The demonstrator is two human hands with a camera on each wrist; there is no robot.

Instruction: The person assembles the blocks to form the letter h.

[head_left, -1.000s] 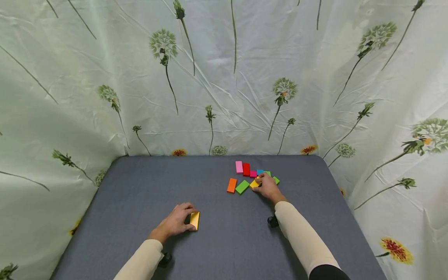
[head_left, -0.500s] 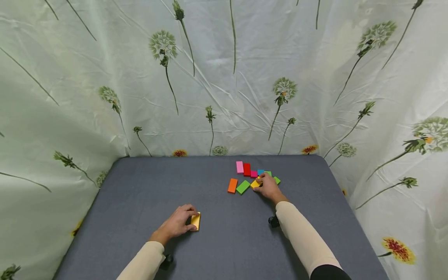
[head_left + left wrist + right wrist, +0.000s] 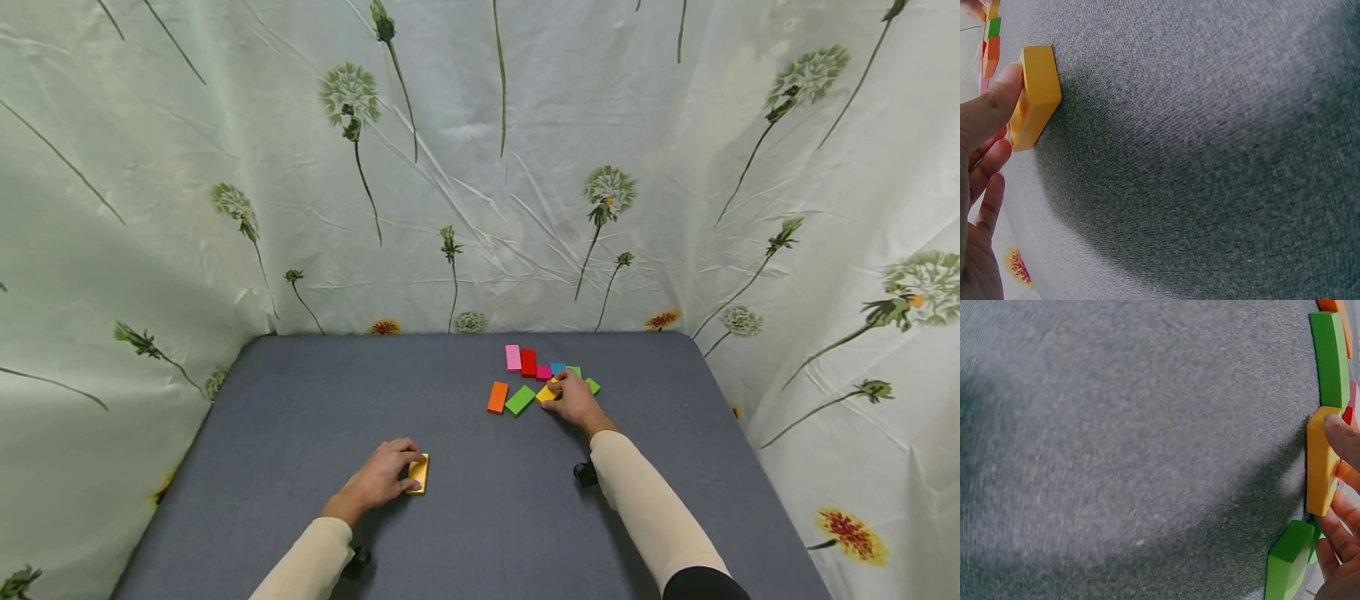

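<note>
Near the middle of the table, my left hand [image 3: 381, 477] pinches a yellow block [image 3: 420, 475] lying flat, thumb at its near end and fingers at its far end. The left wrist view shows the thumb against this yellow block [image 3: 1042, 75] from close by. Farther off on the right, my right hand [image 3: 577, 402] holds a second yellow block [image 3: 547, 394] between thumb and fingers. In the right wrist view that second block [image 3: 1319, 465] stands end to end with a green block [image 3: 1330, 359]; another green block [image 3: 1288, 559] lies on its other side.
Around my right hand lie an orange block [image 3: 497, 397], a pink block [image 3: 513, 358], a red block [image 3: 528, 363], a magenta block [image 3: 543, 373] and a blue block [image 3: 557, 367]. The grey table [image 3: 322, 383] meets a flowered curtain [image 3: 480, 167] at the back and sides.
</note>
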